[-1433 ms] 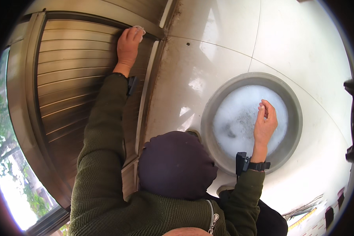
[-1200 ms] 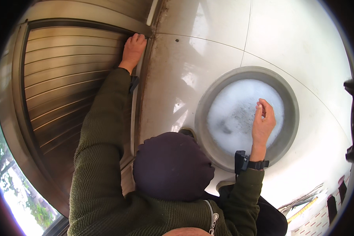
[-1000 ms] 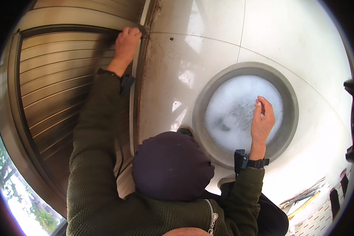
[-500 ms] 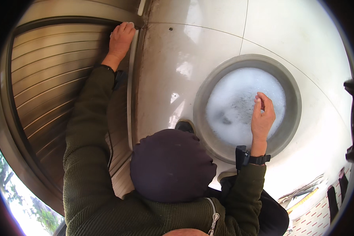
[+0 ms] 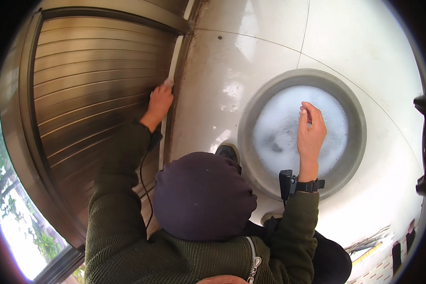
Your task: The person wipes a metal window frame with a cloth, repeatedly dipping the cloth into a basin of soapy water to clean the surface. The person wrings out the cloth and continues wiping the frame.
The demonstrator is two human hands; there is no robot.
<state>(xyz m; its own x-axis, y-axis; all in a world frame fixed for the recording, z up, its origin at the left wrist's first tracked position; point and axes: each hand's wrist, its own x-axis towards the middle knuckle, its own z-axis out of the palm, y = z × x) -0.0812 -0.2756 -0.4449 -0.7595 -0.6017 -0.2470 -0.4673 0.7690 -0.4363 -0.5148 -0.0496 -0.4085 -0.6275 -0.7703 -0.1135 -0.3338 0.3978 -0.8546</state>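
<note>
My left hand (image 5: pixel 159 105) reaches to the edge of the brown slatted metal door panel (image 5: pixel 99 71). Its fingers are closed at a light strip along that edge. A small pale thing (image 5: pixel 169 82) shows at the fingertips, too small to name. Over the grey round basin (image 5: pixel 356 128), my right hand (image 5: pixel 311 135) hangs with loosely curled fingers, a gap between them and the thumb, and nothing in it. White foam (image 5: pixel 281 111) and water fill the basin below. I cannot tell whether the hand touches the foam.
Pale floor tiles (image 5: pixel 208 71) lie between the panel and the basin. A dark-capped head (image 5: pixel 203 196) covers the lower middle. A shoe (image 5: pixel 228 151) stands close to the basin. Sticks and a yellow strip (image 5: pixel 367 252) lie at the lower right.
My left hand has moved down along the panel's edge, nearer to me. The right hand stays over the basin, its fingers still curled. The whole view has shifted slightly.
</note>
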